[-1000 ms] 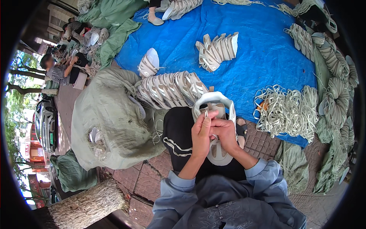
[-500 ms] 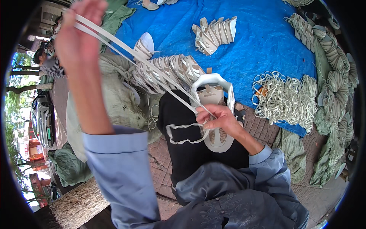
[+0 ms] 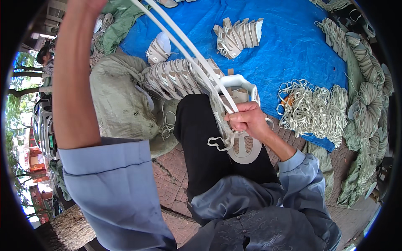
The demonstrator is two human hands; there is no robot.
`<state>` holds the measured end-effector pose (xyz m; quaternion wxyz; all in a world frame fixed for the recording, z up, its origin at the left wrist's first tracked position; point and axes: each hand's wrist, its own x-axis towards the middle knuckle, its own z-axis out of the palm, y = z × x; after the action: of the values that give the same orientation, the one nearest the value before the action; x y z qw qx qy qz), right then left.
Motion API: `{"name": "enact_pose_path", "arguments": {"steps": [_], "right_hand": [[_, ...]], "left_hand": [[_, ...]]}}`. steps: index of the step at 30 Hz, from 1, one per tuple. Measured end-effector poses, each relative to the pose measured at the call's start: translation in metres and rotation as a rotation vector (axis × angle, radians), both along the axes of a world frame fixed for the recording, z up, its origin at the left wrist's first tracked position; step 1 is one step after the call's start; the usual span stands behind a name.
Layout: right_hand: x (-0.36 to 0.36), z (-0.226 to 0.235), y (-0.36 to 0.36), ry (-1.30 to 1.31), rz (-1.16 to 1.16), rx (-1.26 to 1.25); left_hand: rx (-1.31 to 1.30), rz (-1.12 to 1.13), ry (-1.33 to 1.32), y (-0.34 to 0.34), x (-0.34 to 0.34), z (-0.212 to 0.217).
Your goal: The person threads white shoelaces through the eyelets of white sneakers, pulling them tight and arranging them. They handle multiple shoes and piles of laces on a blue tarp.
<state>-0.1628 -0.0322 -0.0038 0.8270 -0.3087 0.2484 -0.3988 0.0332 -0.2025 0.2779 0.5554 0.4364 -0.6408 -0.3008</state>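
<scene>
A beige and white sneaker (image 3: 248,155) rests on my lap, its toe pointing toward me. A flat white shoelace (image 3: 197,60) runs as two taut strands from the shoe up past the top edge. My right hand (image 3: 250,120) is closed over the shoe's front, pinching the strands between thumb and fingers. Only the lower part of my left hand (image 3: 88,3) shows at the upper left; its fingers are cut off, but the taut strands lead up toward its side. A loose loop of lace hangs beside the shoe's left side.
Beyond my knees lies a blue tarp (image 3: 284,37) with a row of nested shoe uppers (image 3: 176,77) and a smaller stack (image 3: 238,37). A heap of white laces (image 3: 314,113) sits at the right. A pale sack (image 3: 119,100) stands left, a tree trunk (image 3: 71,228) lower left.
My left arm has risen, taking the hand mostly out of view and pulling the strands steeper. My right hand has turned and closed around both strands; the loose loop has shrunk.
</scene>
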Motion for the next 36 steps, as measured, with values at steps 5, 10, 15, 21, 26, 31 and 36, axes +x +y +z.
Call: {"name": "enact_pose_path", "arguments": {"steps": [5,10,15,21,26,31,36], "right_hand": [[-0.023,-0.020,-0.009,-0.025,-0.090,0.241],[0.005,0.001,-0.039,0.152,0.088,0.036],[-0.014,0.049,-0.140,0.335,-0.190,-0.325],[-0.041,0.068,-0.203,0.249,-0.312,-0.258],[-0.044,0.052,-0.184,0.227,-0.247,-0.315],[-0.045,0.066,-0.164,0.331,-0.266,-0.340],[-0.052,0.070,-0.159,0.387,-0.259,-0.427]], "left_hand": [[-0.269,0.197,-0.862,0.115,-0.040,-0.127],[-0.182,-0.496,-0.917,0.254,-0.080,-0.259],[-0.161,-0.450,-0.836,0.277,-0.067,-0.285],[-0.174,-0.289,-0.681,0.270,-0.067,-0.285],[0.065,0.084,-0.686,0.256,-0.068,-0.284],[0.087,0.126,-0.791,0.239,-0.060,-0.284],[0.148,0.016,-0.719,0.234,-0.049,-0.276]]}}
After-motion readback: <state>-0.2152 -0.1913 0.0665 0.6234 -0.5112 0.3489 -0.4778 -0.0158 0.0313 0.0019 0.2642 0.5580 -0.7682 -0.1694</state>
